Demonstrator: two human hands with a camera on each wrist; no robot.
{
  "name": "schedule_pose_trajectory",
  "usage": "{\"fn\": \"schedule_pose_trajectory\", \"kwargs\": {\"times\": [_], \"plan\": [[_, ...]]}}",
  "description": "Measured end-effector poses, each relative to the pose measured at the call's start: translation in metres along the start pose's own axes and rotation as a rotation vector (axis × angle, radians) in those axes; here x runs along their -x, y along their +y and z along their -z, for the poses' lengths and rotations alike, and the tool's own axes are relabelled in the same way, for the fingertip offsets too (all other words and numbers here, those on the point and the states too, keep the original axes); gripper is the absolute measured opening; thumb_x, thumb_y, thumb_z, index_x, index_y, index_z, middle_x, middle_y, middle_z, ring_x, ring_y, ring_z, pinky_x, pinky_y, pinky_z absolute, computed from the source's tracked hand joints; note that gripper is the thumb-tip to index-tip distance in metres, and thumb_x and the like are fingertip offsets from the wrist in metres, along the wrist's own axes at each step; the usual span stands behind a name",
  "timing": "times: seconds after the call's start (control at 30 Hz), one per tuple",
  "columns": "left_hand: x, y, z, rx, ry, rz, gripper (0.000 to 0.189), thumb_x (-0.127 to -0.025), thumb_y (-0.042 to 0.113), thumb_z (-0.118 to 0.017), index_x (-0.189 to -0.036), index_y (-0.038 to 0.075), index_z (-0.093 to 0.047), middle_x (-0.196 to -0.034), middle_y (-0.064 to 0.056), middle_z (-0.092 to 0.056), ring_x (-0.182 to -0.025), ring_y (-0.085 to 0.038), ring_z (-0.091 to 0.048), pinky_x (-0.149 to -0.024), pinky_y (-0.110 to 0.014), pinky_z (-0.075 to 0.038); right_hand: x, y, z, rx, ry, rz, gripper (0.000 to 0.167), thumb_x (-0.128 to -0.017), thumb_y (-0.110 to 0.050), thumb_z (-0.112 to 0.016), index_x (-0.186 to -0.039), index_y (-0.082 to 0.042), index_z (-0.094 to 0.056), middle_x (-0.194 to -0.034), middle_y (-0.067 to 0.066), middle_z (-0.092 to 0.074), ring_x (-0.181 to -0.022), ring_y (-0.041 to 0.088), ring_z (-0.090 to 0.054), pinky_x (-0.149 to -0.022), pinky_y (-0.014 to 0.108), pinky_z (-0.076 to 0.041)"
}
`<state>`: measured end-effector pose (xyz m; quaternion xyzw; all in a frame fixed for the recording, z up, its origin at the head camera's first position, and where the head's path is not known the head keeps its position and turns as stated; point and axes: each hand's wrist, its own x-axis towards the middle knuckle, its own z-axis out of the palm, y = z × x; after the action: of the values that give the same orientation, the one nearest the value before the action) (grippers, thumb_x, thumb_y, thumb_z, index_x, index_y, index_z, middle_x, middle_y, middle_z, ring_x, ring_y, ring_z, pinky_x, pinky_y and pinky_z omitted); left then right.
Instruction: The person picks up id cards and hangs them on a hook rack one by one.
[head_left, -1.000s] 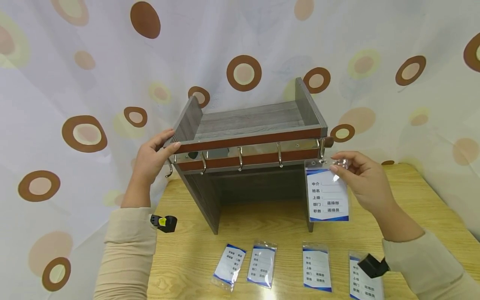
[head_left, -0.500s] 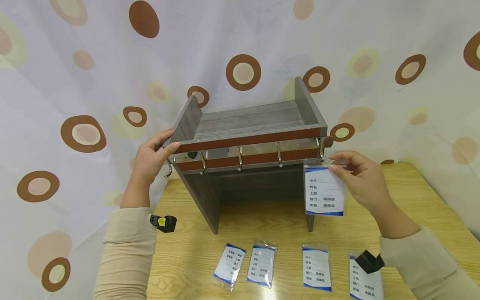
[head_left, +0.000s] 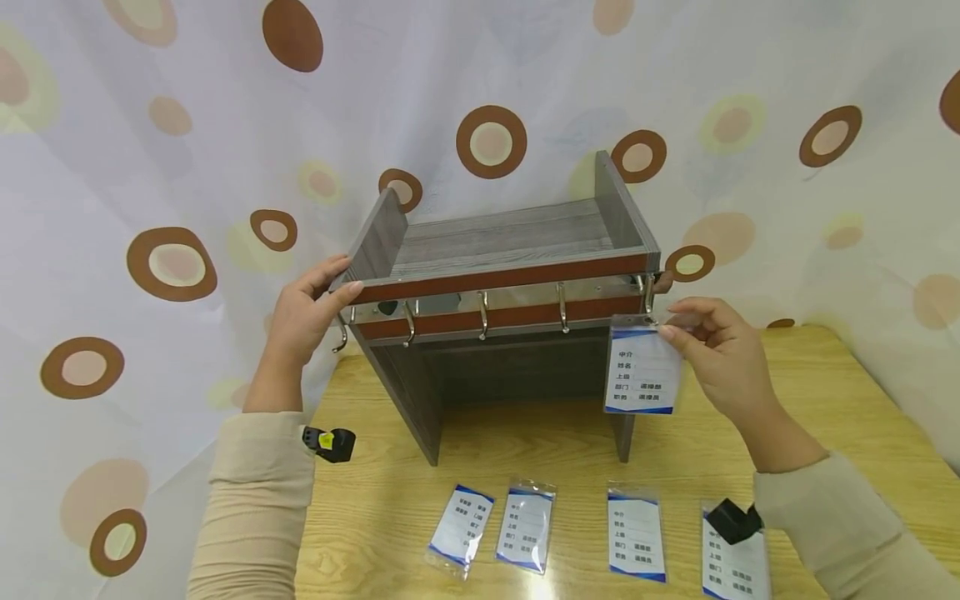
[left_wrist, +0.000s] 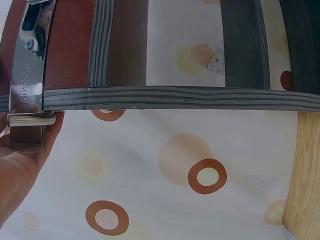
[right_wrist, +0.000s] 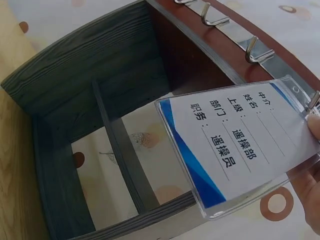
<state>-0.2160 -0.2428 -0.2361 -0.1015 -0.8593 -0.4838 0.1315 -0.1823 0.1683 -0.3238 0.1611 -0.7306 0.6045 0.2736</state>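
Note:
A grey wooden shelf (head_left: pixel 501 237) stands on the table, a metal rail with several hooks (head_left: pixel 483 315) along its front. My left hand (head_left: pixel 303 315) grips the shelf's left front corner, thumb over the front edge. In the left wrist view, part of that hand (left_wrist: pixel 20 167) shows behind the rail's end. My right hand (head_left: pixel 723 354) pinches the upper right corner of a clear-sleeved name badge (head_left: pixel 641 371). The badge's top edge is at the rightmost hook (head_left: pixel 648 293). In the right wrist view the hook's tip is beside the badge's slot; whether it passes through, I cannot tell.
Several more badges lie on the wooden table (head_left: pixel 360 533) in front of the shelf, among them a turned-round badge (head_left: pixel 461 525), an upright badge (head_left: pixel 527 529) and another badge (head_left: pixel 636 537). The rightmost badge (head_left: pixel 735 558) is partly covered by the wrist camera. A patterned curtain (head_left: pixel 300 167) hangs behind.
My right hand has shifted slightly, and the badge has risen and moved a little left, its lower end tilting up and back. The left hand stays on the shelf corner.

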Motion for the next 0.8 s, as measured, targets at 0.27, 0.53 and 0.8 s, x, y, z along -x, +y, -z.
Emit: {"fn": "schedule_pose_trajectory", "kwargs": {"times": [0.27, 0.53, 0.8], "plan": [[-0.0021, -0.001, -0.0013, -0.003, 0.023, -0.005, 0.052, -0.082, 0.03, -0.059, -0.127, 0.008, -0.045, -0.134, -0.004, -0.035, -0.123, -0.018, -0.028, -0.096, -0.037, -0.029, -0.0017, 0.0062, 0.0017, -0.119, -0.016, 0.029, 0.021, -0.077, 0.013, -0.054, -0.097, 0.006, -0.056, -0.079, -0.004, -0.056, -0.064, 0.007, -0.049, -0.053, 0.013, -0.039], [-0.0011, -0.0003, -0.0036, 0.013, 0.029, -0.004, 0.05, -0.081, 0.028, -0.06, -0.126, 0.008, -0.046, -0.133, -0.004, -0.036, -0.122, -0.017, -0.029, -0.096, -0.036, -0.029, -0.001, 0.008, 0.0066, -0.233, -0.046, 0.041, 0.024, -0.078, 0.012, -0.054, -0.101, 0.004, -0.056, -0.079, 0.0, -0.055, -0.065, 0.007, -0.049, -0.055, 0.012, -0.04], [-0.002, 0.0009, -0.0036, 0.018, 0.03, -0.017, 0.05, -0.082, 0.027, -0.059, -0.126, 0.006, -0.046, -0.133, -0.006, -0.036, -0.123, -0.018, -0.028, -0.097, -0.037, -0.028, 0.0001, 0.0068, 0.0099, -0.228, -0.051, 0.022, 0.016, -0.078, 0.011, -0.055, -0.093, 0.005, -0.058, -0.083, -0.001, -0.057, -0.072, 0.007, -0.051, -0.061, 0.011, -0.043]]}}
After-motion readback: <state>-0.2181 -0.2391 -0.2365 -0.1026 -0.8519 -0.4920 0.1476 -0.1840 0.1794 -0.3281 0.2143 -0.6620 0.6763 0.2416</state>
